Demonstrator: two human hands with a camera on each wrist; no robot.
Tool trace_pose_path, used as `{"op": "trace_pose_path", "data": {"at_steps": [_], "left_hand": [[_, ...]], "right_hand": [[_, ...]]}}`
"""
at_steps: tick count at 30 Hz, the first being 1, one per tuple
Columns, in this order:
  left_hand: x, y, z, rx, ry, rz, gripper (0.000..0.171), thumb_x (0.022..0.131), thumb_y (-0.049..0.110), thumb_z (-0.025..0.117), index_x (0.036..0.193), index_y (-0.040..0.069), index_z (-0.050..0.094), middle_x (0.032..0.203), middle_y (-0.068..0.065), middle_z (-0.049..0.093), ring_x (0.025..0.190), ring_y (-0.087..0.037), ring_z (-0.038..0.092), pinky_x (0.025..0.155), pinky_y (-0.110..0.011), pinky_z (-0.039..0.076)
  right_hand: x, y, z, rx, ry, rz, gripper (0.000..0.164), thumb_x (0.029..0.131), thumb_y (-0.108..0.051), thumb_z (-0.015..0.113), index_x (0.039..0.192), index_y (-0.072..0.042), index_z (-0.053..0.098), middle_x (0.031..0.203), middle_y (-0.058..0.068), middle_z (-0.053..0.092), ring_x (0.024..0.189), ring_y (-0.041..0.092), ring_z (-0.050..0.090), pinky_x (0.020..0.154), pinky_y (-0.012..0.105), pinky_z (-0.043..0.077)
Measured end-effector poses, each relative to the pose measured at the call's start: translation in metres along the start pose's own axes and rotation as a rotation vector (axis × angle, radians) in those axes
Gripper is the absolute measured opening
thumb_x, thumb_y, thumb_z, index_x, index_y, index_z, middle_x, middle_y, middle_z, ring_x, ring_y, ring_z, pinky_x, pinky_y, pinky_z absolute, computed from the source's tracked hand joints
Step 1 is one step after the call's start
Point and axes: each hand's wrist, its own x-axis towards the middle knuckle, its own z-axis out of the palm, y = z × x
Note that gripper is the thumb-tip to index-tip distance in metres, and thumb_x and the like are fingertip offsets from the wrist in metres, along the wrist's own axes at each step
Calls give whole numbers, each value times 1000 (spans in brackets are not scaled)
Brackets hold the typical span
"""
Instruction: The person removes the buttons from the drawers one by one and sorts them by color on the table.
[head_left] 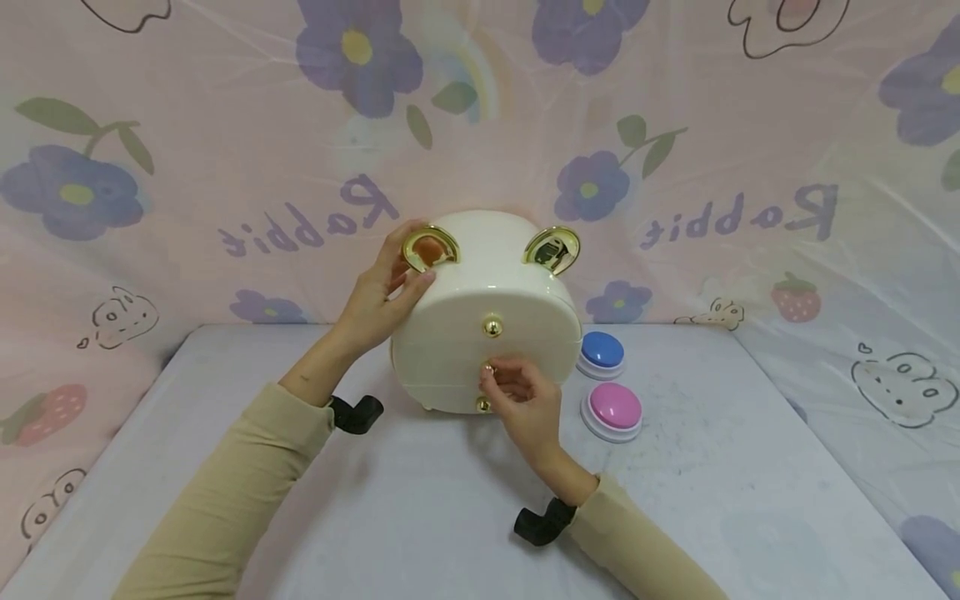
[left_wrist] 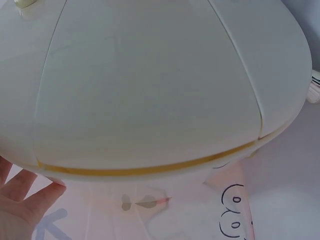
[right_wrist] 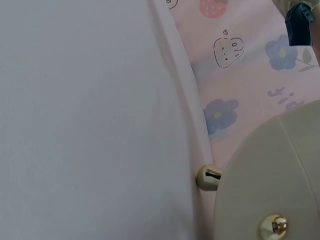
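Observation:
A glossy white drawer box (head_left: 442,333) with a rounded front and two gold-rimmed ears stands on the table. Three gold knobs run down its front, and its drawers sit closed. At the upper left, my left hand (head_left: 382,292) holds the left ear (head_left: 431,247), thumb in front and fingers behind. My right hand (head_left: 528,400) pinches the middle knob between thumb and forefinger, mostly covering it. The top knob (head_left: 492,327) and bottom knob (head_left: 483,404) are visible. In the left wrist view, fingers (left_wrist: 42,200) touch the box's edge. The right wrist view does not show the right hand.
A blue push button (head_left: 602,349) and a pink push button (head_left: 615,406), both on white bases, stand right of the box. The white-covered table (head_left: 750,500) meets a patterned cloth backdrop (head_left: 480,167) just behind the box. Black camera mounts (head_left: 360,414) hang at both wrists.

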Motion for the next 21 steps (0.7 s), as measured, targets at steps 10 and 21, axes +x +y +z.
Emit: {"op": "trace_pose_path", "data": {"at_steps": [10,21], "left_hand": [[0,0,2,-6,0,-7,57,97,18,57,145,29,30,137,-12,50,130,-30,48,108,-55,37],[0,-3,0,8,-8,-12,57,97,19,56,146,31,29,138,-10,49,132,-32,46,107,-56,37]], "right_hand": [[-8,17,1,27,74,41,14,78,8,72,90,6,66,79,23,70,62,5,67,52,19,55],[-19,9,-5,21,49,15,17,75,9,74,89,4,66,75,22,69,62,3,66,50,15,52]]}}
